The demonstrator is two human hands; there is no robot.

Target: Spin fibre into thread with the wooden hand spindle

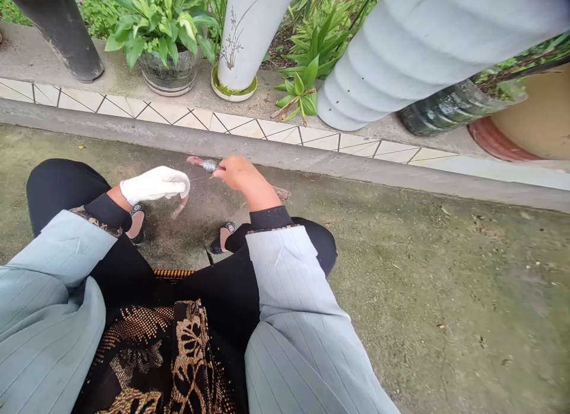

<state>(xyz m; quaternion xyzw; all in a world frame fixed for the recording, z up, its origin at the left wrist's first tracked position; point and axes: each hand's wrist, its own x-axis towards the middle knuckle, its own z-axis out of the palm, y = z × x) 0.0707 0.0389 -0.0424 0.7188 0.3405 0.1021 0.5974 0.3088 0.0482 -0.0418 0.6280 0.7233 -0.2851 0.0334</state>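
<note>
My right hand [238, 173] is bare and closed around a reddish-brown stick [195, 160]. A coil of thin silvery wire [209, 166] is wound on the stick, just left of my fingers. The stick's other end shows beyond my wrist on the right. My left hand [155, 184] wears a white glove, its fingers curled and closed. A thin strand runs from the coil to the gloved fingers. Below them hangs a small brownish piece [179, 209] that I cannot make out. Both hands are above the concrete ground, in front of my knees.
A low ledge [267, 114] with cream tiles runs across ahead. On it stand a dark pot [66, 40], a leafy plant in a clear pot [171, 72], a white pot [243, 40], a large ribbed grey-white container [378, 69] and a cut plastic bottle [440, 108]. My shoes are below my hands.
</note>
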